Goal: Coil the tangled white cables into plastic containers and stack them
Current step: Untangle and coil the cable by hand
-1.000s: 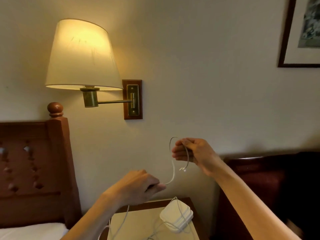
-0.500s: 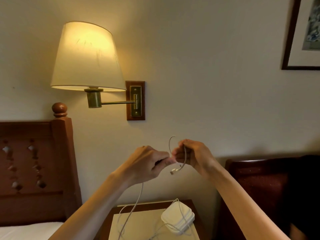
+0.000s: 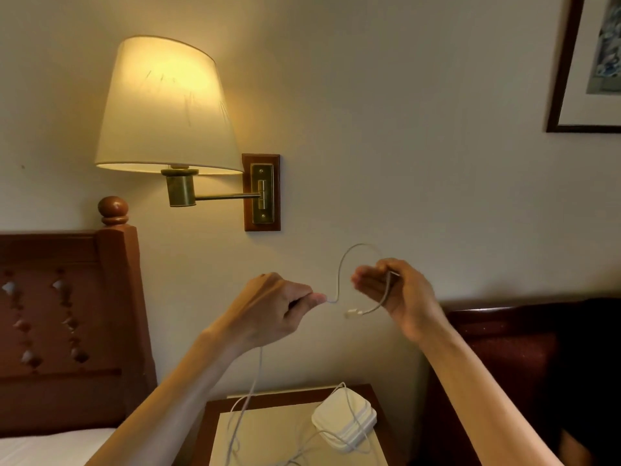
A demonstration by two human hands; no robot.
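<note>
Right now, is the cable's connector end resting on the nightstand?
No, the connector end dangles in the air below the right hand, well above the nightstand.

Two hands are seen, the left hand (image 3: 275, 307) and the right hand (image 3: 396, 294), with one white cable (image 3: 339, 280) held between them. One stack of plastic containers (image 3: 342, 423) is counted on one tabletop (image 3: 268, 428). One wall lamp (image 3: 164, 109), one headboard (image 3: 67, 317) and one framed picture (image 3: 588, 65) are also counted.

White cable (image 3: 339, 274) looped midair, stacked white containers (image 3: 344, 422) on nightstand
</note>
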